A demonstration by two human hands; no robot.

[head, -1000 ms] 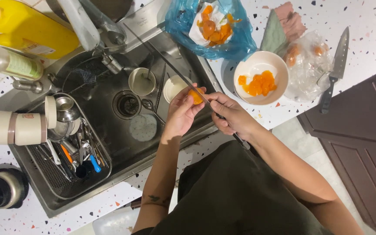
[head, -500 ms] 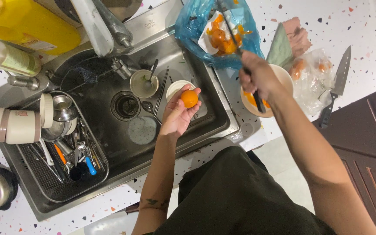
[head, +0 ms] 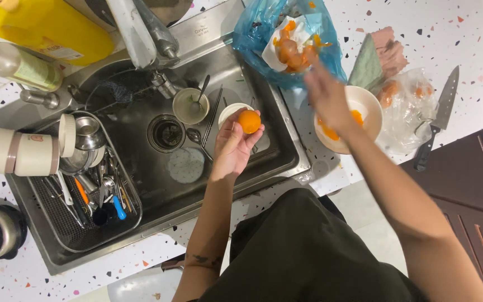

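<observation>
the left hand [head: 231, 146] is cupped around a peeled orange fruit [head: 249, 121], holding it at the fingertips above the steel sink [head: 286, 151], just beside a small white bowl [head: 231, 112]. the right hand [head: 326, 96] is blurred over the white bowl of orange pieces [head: 364, 103] on the speckled bench [head: 476, 39] — fingers seem spread, though whether it holds anything i cannot tell. a blue bag of peels [head: 264, 33] lies just beyond, a knife [head: 437, 126] off to the right.

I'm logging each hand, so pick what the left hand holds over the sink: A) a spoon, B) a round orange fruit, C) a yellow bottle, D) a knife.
B: the left hand cups a round orange fruit in its fingertips above the sink, while the knife lies on the counter.
</observation>
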